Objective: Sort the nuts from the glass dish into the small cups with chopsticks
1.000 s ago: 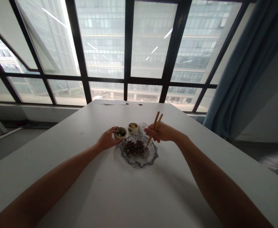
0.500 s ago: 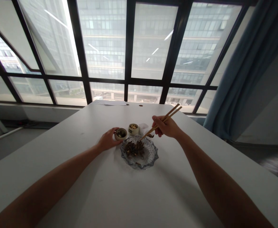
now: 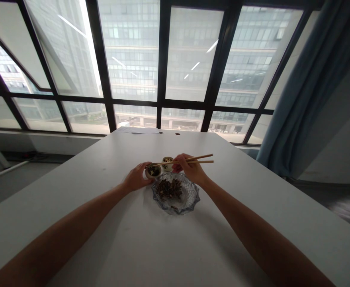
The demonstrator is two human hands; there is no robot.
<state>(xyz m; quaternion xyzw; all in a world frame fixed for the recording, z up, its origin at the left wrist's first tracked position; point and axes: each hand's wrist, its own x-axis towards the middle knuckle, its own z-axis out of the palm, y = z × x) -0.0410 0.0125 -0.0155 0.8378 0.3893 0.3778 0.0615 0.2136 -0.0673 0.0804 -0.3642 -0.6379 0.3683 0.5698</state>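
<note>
My left hand [image 3: 136, 177] is wrapped round the side of a small round cup [image 3: 148, 175] with dark pieces in it. Held in my right hand [image 3: 191, 169] is a pair of wooden chopsticks [image 3: 201, 159], slanting left with their tips over that cup's far rim. Whether the tips grip a piece is too small to tell. A second small cup [image 3: 166, 168] with pale yellowish pieces stands beside the first, partly behind the chopsticks. In front of both cups sits a scalloped clear glass dish [image 3: 192, 199], holding a heap of dark brown elongated pieces [image 3: 169, 189] towards its left.
The white table [image 3: 127, 239] reaches to the window wall. White paper sheets [image 3: 140, 130] lie along its far edge, near small round holes in the tabletop. A blue curtain [image 3: 285, 115] hangs at the right.
My right hand has moved left with the chopsticks, their tips going from the glass dish to the left cup. It now covers the white container that stood right of the second cup.
</note>
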